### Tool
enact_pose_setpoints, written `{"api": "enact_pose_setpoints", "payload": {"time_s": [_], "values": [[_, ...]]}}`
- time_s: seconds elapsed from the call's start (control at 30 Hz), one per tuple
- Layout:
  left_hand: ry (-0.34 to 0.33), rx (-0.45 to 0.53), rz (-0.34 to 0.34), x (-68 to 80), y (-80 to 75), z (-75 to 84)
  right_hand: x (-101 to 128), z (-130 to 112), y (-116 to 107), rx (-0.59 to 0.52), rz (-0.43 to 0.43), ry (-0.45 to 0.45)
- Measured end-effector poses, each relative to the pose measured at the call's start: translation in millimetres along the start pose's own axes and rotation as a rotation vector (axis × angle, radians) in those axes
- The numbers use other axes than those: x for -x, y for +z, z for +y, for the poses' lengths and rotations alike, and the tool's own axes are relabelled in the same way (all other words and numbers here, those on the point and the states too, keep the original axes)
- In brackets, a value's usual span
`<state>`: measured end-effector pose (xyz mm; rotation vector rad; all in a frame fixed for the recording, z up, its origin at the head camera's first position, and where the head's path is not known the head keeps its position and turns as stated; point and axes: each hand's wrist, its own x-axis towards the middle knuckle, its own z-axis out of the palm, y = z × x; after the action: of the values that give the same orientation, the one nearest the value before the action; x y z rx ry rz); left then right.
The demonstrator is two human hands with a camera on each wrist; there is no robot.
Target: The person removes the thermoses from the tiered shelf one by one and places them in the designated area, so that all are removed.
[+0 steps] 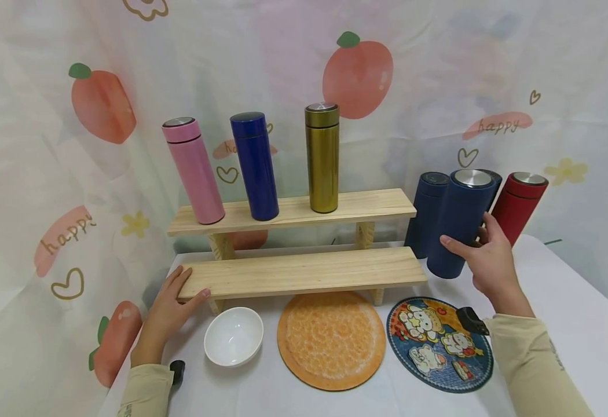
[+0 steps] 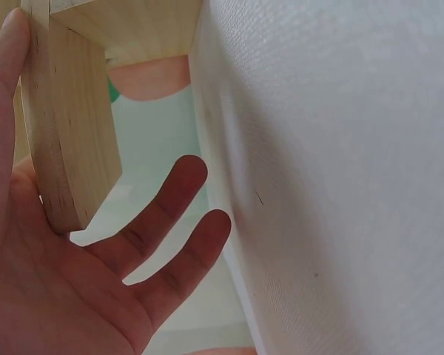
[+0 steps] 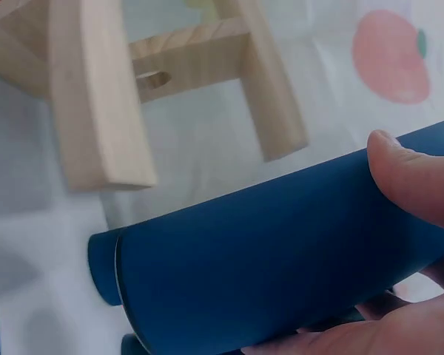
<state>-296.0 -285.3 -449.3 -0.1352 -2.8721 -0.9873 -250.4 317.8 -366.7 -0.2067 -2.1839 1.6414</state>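
Navy matte cylindrical flask (image 1: pixel 457 223), right hand (image 1: pixel 486 260) gripping, smooth wooden shelf (image 1: pixel 304 271)

I'm holding the dark blue flask (image 3: pixel 281 259) in my right hand (image 3: pixel 411 222) here, thumb (image 3: pixel 414 177) pressing across its upper side and fingers curling under it at the lower right, so the grip is wrapping the body. The flask is lying tilted across the frame, its base end pointing lower left. Behind it, the wooden shelf (image 3: pixel 96 111) is showing its end board and a leg, standing on the white cloth surface (image 3: pixel 37 244). A peach print (image 3: pixel 392 55) is sitting at upper right.
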Motion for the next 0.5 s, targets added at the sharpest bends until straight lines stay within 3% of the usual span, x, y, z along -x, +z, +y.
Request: {"api": "enact_pose_setpoints", "payload": {"time_s": [0.5], "values": [[0.033, 0.010, 0.024, -0.3, 1.2, -3.0, -8.9, 37.9, 5.8, 0.057, -0.039, 0.020]]}}
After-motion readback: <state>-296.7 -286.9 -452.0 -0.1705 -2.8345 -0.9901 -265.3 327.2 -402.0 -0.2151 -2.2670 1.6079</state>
